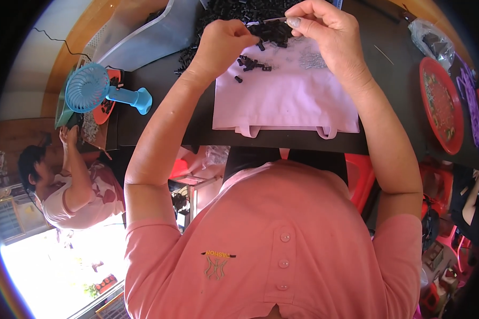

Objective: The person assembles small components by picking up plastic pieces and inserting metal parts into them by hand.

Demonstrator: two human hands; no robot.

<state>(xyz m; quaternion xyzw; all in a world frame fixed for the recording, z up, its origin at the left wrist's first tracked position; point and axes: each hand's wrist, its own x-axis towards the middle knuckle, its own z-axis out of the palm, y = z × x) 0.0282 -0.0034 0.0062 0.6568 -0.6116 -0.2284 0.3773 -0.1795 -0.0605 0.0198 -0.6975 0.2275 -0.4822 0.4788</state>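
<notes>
Over a heap of small black plastic parts (234, 9), my two hands are raised close together. My left hand (222, 45) is closed in a pinch; a small black part (261, 45) shows at its fingertips. Between thumb and forefinger my right hand (329, 37) pinches a thin metal pin (275, 20), which points left toward the other hand. Under both hands lies a pale pink cloth bag (287, 103) with its handles toward me. A few loose black parts (252, 64) and a scatter of tiny metal pieces (312, 57) rest on it.
A clear plastic bin (143, 40) stands at the far left, with a blue fan (104, 90) nearer. At the right are a red round tray (440, 106), a clear plastic bag (431, 40) and purple strips (469, 103). Another person (80, 186) works at the left.
</notes>
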